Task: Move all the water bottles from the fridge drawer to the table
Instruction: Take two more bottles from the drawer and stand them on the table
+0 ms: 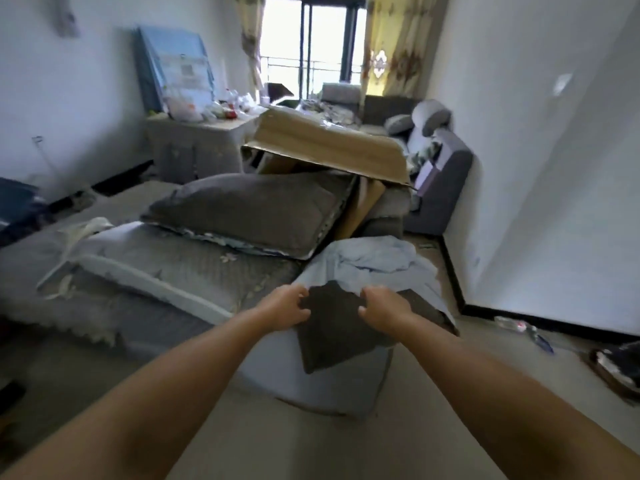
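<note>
At the sofa's near end, left hand and right hand grip a coarse dark square cushion.

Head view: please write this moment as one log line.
left hand: grips dark cushion | right hand: grips same | fridge, bottles: not visible

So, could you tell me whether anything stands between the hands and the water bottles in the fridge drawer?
That cannot be judged: no fridge or drawer is in view. Both the left hand and right hand grip a dark grey cushion at the sofa's end. One plastic bottle lies on the floor by the right wall.
</note>
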Motion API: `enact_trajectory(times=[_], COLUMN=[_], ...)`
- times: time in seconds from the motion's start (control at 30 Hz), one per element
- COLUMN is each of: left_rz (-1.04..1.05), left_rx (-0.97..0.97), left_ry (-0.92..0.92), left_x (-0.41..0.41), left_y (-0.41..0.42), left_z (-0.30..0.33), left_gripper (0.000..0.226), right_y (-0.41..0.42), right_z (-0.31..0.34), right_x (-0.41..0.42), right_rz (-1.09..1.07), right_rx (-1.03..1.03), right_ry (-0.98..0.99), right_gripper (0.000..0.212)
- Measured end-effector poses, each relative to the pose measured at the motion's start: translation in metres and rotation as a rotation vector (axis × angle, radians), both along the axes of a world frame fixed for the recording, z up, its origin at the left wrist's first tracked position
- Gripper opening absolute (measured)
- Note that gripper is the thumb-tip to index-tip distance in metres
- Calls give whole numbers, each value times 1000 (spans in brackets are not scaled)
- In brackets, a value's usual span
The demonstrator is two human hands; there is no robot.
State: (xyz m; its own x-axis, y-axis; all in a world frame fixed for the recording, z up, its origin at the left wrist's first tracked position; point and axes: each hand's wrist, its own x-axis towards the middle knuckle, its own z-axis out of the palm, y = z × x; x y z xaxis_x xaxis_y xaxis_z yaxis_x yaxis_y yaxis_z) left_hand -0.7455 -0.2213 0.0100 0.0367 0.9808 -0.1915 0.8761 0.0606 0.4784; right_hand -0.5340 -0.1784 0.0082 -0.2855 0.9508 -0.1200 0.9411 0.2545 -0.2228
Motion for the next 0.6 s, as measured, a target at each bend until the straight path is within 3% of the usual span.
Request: enact_trajectory(times=[0.33, 0.6], left_rz=[498, 776], left_rx=[-49, -34], left_ry=[-17, -37], left_x=[-194, -282], left_y=[-48, -40], left_z=[-22, -20], left_gripper=[51, 49], right_y=[42, 89], right_z=[-20, -11], right_x=[-239, -380], right_rz=[539, 783], right_rx=[-62, -29], right_ry=[-135, -84], right_gripper=[25, 35])
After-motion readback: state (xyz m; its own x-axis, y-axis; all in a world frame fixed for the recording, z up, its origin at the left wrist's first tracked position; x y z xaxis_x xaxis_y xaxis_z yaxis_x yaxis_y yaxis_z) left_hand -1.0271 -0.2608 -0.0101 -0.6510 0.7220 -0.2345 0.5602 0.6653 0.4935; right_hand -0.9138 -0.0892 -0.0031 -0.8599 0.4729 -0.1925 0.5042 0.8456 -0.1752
